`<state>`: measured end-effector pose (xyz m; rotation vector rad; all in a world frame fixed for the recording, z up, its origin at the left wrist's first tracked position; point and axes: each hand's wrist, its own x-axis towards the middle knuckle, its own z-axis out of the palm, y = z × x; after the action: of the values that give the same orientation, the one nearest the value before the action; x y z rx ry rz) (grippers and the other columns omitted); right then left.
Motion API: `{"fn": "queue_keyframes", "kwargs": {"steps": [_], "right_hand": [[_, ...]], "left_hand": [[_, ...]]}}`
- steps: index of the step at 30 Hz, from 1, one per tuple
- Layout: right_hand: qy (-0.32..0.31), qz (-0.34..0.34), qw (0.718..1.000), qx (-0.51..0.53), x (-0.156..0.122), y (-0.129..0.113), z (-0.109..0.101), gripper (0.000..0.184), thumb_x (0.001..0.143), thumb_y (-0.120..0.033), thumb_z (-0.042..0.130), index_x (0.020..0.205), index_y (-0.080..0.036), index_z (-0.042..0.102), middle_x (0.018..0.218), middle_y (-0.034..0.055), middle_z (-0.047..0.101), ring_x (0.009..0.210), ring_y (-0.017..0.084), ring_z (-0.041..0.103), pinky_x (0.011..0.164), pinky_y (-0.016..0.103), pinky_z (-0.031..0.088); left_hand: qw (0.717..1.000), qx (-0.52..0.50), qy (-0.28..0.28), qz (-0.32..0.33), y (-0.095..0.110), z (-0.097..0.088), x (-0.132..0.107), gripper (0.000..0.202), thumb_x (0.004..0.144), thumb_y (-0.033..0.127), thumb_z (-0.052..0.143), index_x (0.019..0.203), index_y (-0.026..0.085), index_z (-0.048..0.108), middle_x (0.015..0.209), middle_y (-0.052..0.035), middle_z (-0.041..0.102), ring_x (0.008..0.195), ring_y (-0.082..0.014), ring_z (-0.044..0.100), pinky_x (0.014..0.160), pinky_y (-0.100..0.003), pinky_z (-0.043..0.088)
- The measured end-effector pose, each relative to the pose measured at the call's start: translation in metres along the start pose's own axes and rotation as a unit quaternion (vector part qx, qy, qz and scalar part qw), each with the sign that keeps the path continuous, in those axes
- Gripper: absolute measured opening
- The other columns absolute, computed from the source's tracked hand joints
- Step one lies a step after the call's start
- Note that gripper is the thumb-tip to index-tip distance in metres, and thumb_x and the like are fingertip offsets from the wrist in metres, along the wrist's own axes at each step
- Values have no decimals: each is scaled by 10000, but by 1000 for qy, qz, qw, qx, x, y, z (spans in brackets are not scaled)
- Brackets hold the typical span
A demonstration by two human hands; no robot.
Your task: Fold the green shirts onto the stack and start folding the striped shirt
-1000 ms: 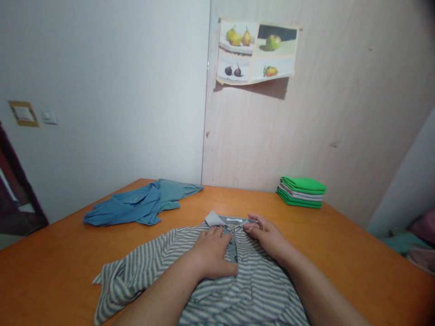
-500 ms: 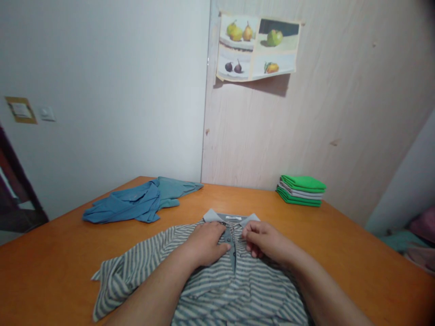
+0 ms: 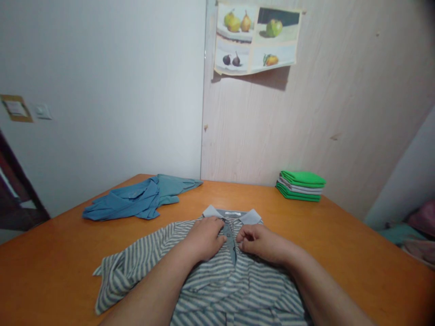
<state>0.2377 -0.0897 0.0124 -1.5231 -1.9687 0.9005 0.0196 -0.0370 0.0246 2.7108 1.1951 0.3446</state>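
A grey-and-white striped shirt (image 3: 217, 285) lies front up before me, its pale grey collar (image 3: 250, 216) spread at the far end. Its dark buttoned placket (image 3: 230, 242) gapes open down the chest. My left hand (image 3: 206, 237) rests on the fabric just left of the placket, fingers stretched out and thumb apart. On the other side, my right hand (image 3: 260, 242) has thumb and forefinger closed in a pinch at the placket's right edge. The left sleeve (image 3: 132, 260) stretches out across the table; my right forearm hides part of the shirt's other side.
Crumpled blue clothing (image 3: 136, 199) lies at the back left of the orange table (image 3: 340, 253). A folded stack of green and grey cloth (image 3: 301, 185) sits at the back right. Behind the table, a fruit picture sheet (image 3: 256, 38) hangs on the wall.
My right hand has shifted slightly left and down, onto the placket's edge, uncovering more of the right collar. My left hand stays at nearly the same spot. The view has tilted down a little.
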Motion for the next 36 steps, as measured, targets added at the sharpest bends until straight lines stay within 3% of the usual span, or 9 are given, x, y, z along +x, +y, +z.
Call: {"fn": "queue_keyframes", "kwargs": {"steps": [5, 9, 12, 16, 19, 24, 27, 31, 36], "right_hand": [[46, -7, 999, 3, 3, 7, -3, 69, 742, -175, 538, 733, -190, 605, 660, -42, 535, 630, 114, 452, 543, 208, 324], [55, 2, 998, 5, 3, 8, -4, 59, 757, -197, 535, 731, -196, 588, 635, -47, 509, 601, 111, 431, 521, 210, 304], [51, -7, 999, -18, 3, 7, -4, 68, 753, -186, 529, 737, -195, 594, 664, -39, 538, 637, 119, 464, 551, 213, 328], [30, -9, 998, -50, 4, 9, -4, 117, 728, -158, 532, 779, -192, 632, 707, -24, 600, 687, 138, 512, 588, 224, 358], [29, -3, 998, -58, 4, 9, -4, 135, 735, -162, 535, 808, -190, 645, 726, -19, 613, 702, 143, 526, 600, 227, 368], [38, 10, 997, -66, 2, 6, -8, 92, 731, -154, 536, 773, -181, 613, 697, -27, 566, 673, 127, 487, 580, 219, 345], [39, 12, 996, -75, 1, 4, -9, 59, 723, -145, 532, 730, -180, 579, 666, -36, 525, 647, 118, 450, 555, 219, 317], [33, 12, 997, -66, 1, 1, -9, 59, 706, -132, 523, 704, -180, 557, 637, -45, 490, 616, 109, 417, 533, 216, 301], [22, 15, 1000, 6, -5, -8, -9, 59, 680, -133, 523, 701, -187, 538, 615, -52, 488, 564, 91, 424, 501, 194, 299]], "left_hand": [[998, 1, 34, -49, -2, -8, 1, 183, 882, 271, 515, 967, 238, 673, 1019, -76, 707, 951, -252, 643, 799, -334, 473], [997, 1, 29, -64, 0, -7, 1, 208, 876, 229, 477, 937, 237, 676, 966, -69, 710, 885, -238, 648, 737, -318, 464], [1000, -6, 19, -9, 1, -2, 1, 215, 905, 303, 498, 969, 239, 694, 999, -74, 701, 933, -246, 637, 810, -336, 473], [995, -15, -7, 96, 1, 7, -1, 314, 914, 425, 552, 1157, 284, 691, 1116, -74, 664, 1074, -265, 589, 942, -363, 458], [995, -15, -11, 100, 1, 9, -2, 342, 921, 426, 551, 1206, 286, 676, 1148, -80, 647, 1101, -269, 576, 964, -376, 451], [997, -24, 15, 71, 2, 4, 0, 236, 891, 339, 577, 1052, 222, 703, 1046, -86, 660, 1006, -261, 600, 891, -363, 455], [997, -62, 25, 46, 5, -1, 0, 153, 858, 248, 563, 934, 202, 688, 947, -60, 673, 893, -223, 609, 773, -307, 444], [990, -138, -19, 37, 11, -4, -1, 117, 816, 190, 537, 830, 204, 653, 808, -7, 665, 733, -166, 580, 608, -245, 370], [983, -169, -50, 48, 14, 0, -4, 118, 774, 173, 535, 786, 209, 646, 753, 7, 656, 685, -152, 553, 576, -232, 330]]}}
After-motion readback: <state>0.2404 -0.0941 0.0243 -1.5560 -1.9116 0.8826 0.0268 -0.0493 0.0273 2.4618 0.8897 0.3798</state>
